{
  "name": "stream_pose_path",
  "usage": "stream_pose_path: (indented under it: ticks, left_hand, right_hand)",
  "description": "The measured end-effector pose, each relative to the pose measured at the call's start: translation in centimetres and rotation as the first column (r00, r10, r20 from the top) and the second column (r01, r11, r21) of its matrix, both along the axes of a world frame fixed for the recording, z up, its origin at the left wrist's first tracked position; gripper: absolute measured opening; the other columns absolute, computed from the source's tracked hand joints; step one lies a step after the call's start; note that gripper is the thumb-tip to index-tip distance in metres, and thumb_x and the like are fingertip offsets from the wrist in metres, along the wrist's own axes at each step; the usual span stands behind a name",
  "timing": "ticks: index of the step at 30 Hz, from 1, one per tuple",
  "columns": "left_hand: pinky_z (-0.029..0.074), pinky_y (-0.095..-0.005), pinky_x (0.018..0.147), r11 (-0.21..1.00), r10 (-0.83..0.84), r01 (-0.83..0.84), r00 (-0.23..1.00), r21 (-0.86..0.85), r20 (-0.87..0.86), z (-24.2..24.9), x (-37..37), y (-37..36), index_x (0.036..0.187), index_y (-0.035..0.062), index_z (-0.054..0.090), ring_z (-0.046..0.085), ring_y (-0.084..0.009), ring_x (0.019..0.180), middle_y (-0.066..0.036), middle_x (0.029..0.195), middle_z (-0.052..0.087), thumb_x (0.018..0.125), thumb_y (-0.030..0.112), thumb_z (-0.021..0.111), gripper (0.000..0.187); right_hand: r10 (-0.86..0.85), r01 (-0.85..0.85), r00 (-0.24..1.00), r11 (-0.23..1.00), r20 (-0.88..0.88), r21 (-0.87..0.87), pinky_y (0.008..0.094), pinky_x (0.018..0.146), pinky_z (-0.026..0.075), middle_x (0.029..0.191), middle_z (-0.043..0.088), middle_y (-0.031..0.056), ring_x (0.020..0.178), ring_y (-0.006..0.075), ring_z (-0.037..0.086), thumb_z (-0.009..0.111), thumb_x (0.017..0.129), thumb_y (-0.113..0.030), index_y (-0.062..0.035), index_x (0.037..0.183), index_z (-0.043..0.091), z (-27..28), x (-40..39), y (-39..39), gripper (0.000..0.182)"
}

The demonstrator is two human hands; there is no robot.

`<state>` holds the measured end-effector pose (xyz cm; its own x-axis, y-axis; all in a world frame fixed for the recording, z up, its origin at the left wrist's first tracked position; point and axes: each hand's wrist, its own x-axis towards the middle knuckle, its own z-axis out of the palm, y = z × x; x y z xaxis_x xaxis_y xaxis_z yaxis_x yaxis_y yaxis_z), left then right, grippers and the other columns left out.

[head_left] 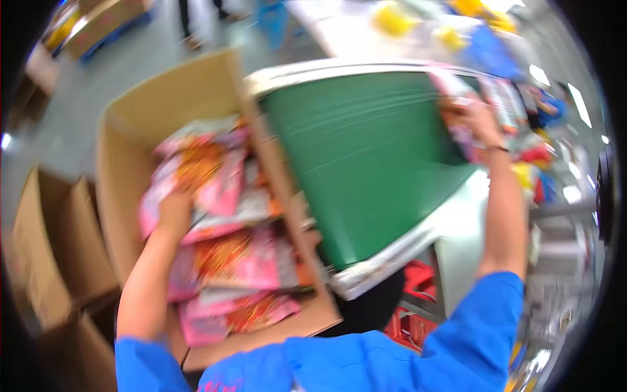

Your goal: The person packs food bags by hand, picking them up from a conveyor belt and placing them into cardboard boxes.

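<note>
My left hand (176, 208) is inside a cardboard box (121, 189), against the top one of several pink bags (219, 186) with orange-brown food pictures. Motion blur smears its fingers, so I cannot tell whether they grip that bag. More pink bags (245, 261) lie overlapping beneath it, toward the near end of the box. At the far right of a green conveyor belt (353, 157), my right hand (480, 123) is closed around another pink bag (447, 88), which stands tilted on the belt. Further packets (503, 104) sit just beyond that hand.
The belt's pale frame (385, 251) runs close along the right side of the box. Open cartons (49, 242) stand on the left. Behind the belt is a white table (333, 26) with yellow and blue items. Red crates (418, 281) sit below. Other people are farther off.
</note>
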<state>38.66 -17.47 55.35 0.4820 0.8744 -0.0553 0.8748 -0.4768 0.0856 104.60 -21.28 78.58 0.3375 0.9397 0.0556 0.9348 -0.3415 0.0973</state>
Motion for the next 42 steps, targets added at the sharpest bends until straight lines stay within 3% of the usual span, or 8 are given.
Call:
stream_pose_path:
  ticks: [7,13,17,20,22,26,34,42]
  left_hand:
    - [0.053,-0.0418,0.084,0.977,-0.142,0.107,0.973,-0.187,-0.184,3.4,0.5,0.2,0.122,0.0091,0.058,0.059,-0.0316,0.109,-0.016,0.128,0.055,0.081,0.002,0.051,0.042]
    - [0.053,-0.0436,0.080,0.972,-0.199,0.193,0.980,-0.132,-0.031,4.3,0.1,-0.2,0.112,0.0086,0.064,0.063,-0.0341,0.098,-0.019,0.108,0.064,0.081,0.004,0.050,0.034]
    - [0.053,-0.0474,0.073,0.953,-0.303,0.303,0.952,-0.003,0.053,2.5,0.4,-0.1,0.104,0.0061,0.065,0.066,-0.0366,0.084,-0.021,0.094,0.067,0.085,0.009,0.046,0.027]
    - [0.048,-0.0463,0.092,0.914,-0.064,0.097,0.993,-0.395,0.095,3.2,0.7,-0.9,0.122,0.0088,0.055,0.053,-0.0377,0.117,-0.019,0.126,0.055,0.082,0.006,0.049,0.041]
    - [0.038,-0.0451,0.106,0.966,-0.256,0.256,0.967,0.024,0.002,1.9,0.2,-3.5,0.129,0.0031,0.051,0.048,-0.0403,0.123,-0.025,0.128,0.054,0.086,0.012,0.042,0.044]
    - [0.009,-0.0422,0.119,0.940,-0.055,0.069,0.997,-0.333,0.050,5.2,0.6,-5.1,0.149,0.0068,0.023,0.014,-0.0368,0.144,-0.019,0.155,0.021,0.083,0.012,0.051,0.072]
    - [0.050,-0.0382,0.083,0.935,0.300,-0.087,0.711,-0.343,0.636,10.5,0.0,-3.6,0.114,0.0013,0.064,0.065,-0.0312,0.096,-0.021,0.106,0.066,0.081,0.022,0.069,0.039]
    - [0.033,-0.0404,0.109,0.989,0.088,-0.147,0.723,0.028,0.685,11.2,0.9,-3.1,0.123,-0.0001,0.057,0.041,-0.0370,0.133,-0.026,0.137,0.047,0.083,0.022,0.069,0.047]
  right_hand:
    - [0.480,-0.349,0.784,0.865,-0.394,0.361,0.0395,0.089,0.050,0.112,0.065,0.0225,0.104,0.0299,0.064,0.061,0.077,-0.004,-0.0044,0.137,0.046,8.5,-18.1,2.9,0.062]
    - [0.958,-0.633,0.233,0.279,-0.166,0.722,0.0399,0.085,0.051,0.102,0.067,0.0161,0.094,0.0336,0.064,0.067,0.065,-0.003,-0.0104,0.116,0.065,7.4,-41.3,7.7,0.052]
    - [0.761,-0.730,0.617,0.648,-0.201,0.217,0.0421,0.089,0.049,0.100,0.065,0.0113,0.105,0.0288,0.061,0.059,0.080,-0.017,-0.0156,0.094,0.070,-6.9,-49.9,8.0,0.017]
    - [0.330,-0.403,0.867,0.905,-0.373,-0.138,0.0586,0.105,0.032,0.135,0.050,0.0144,0.126,0.0329,0.047,0.052,0.091,-0.024,-0.0196,0.136,0.050,-26.3,-51.1,7.5,0.045]
    - [0.256,-0.366,0.873,0.907,-0.416,-0.208,0.0682,0.106,0.021,0.145,0.040,0.0148,0.137,0.0382,0.033,0.055,0.090,-0.033,-0.0271,0.140,0.044,-21.2,-50.8,5.7,0.051]
    - [0.373,-0.536,0.777,0.815,-0.506,-0.222,0.0628,0.098,0.038,0.144,0.040,0.0136,0.134,0.0414,0.034,0.066,0.079,-0.009,-0.0227,0.140,0.042,-21.6,-48.5,6.5,0.068]
    - [0.322,-0.442,0.803,0.886,-0.501,-0.139,0.0584,0.103,0.035,0.150,0.030,0.0181,0.133,0.0441,0.034,0.060,0.087,-0.020,-0.0168,0.145,0.034,-13.9,-47.8,-2.4,0.063]
    - [0.569,-0.238,0.766,0.683,-0.298,0.691,0.0416,0.095,0.045,0.125,0.052,0.0133,0.115,0.0335,0.052,0.070,0.081,-0.019,-0.0064,0.127,0.052,4.3,-28.4,-18.9,0.051]
